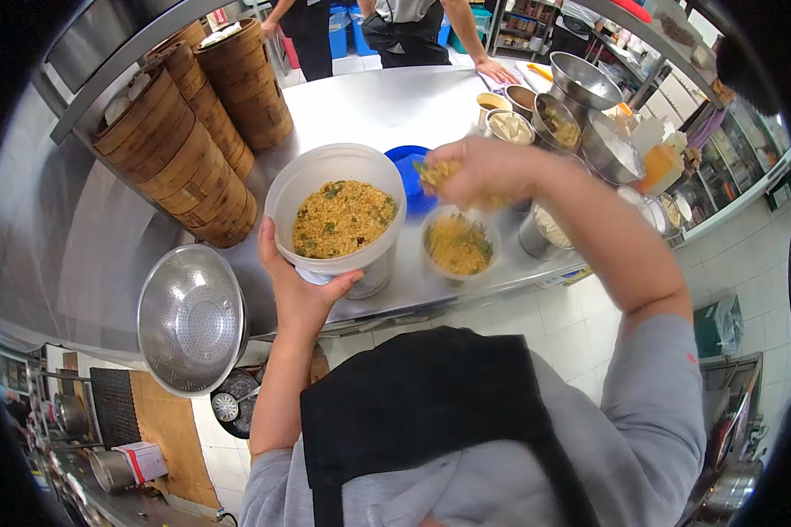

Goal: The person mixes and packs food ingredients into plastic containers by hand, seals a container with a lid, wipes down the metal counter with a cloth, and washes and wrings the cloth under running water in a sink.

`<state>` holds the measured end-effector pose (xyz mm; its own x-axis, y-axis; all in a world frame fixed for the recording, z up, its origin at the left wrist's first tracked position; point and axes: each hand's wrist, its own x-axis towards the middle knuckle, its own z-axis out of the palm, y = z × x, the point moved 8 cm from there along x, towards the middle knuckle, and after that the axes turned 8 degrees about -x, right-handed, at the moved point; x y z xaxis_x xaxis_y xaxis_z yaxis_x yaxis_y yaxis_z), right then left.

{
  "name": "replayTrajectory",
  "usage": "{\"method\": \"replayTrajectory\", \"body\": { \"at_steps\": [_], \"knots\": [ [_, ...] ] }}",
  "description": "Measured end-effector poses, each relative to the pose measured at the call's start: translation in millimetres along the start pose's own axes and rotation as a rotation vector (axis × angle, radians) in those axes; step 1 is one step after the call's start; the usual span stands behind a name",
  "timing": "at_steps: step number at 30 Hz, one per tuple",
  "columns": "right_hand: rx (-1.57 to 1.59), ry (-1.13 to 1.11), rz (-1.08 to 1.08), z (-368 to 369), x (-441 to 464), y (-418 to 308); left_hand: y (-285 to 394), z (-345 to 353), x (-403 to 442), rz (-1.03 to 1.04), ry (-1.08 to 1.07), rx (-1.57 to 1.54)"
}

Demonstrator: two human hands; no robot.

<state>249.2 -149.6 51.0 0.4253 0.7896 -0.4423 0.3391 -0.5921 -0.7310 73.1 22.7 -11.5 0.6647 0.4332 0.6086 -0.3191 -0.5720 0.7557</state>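
At the counter: two tubs, one handful of mix in the air

On the left stand three stacks of steamers, well apart from the tubs. Below them, at the near edge, sits a steel colander.

Next comes the left hand, clamped round the near side of one big tub, thumb and fingers spread along its wall. The tub holds a loose, crumbly yellow mix flecked with green.

Just beyond and to the right lies one blue dish. Nearer the edge stands one small tub, with more mix and green bits inside.

Above these two is the right hand, blurred, apart from the left and closed on a handful of mix. Shifting mix by hand looks to be the step under way; it calls for a firm grip until the fist is over a rim, and a steady tub.

Farther right crowd the vessels; they overlap, so perhaps eight or more. At the far side, one co-worker's hand rests flat.
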Motion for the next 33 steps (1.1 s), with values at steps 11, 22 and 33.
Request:
{"method": "replayTrajectory", "body": {
  "at_steps": [11,22,33],
  "knots": [
    [-0.428,0.261,-0.165,42.3,35.9,97.0,4.6,7.4,-1.0,-0.115,0.007,-0.104],
    [-0.283,0.396,-0.11,3.7,9.9,92.1,3.2,6.1,-3.6,-0.13,0.002,-0.062],
    [-0.595,0.487,-0.082,31.0,21.6,103.6,1.4,6.7,-4.1,-0.157,-0.003,-0.093]
  ]
}}
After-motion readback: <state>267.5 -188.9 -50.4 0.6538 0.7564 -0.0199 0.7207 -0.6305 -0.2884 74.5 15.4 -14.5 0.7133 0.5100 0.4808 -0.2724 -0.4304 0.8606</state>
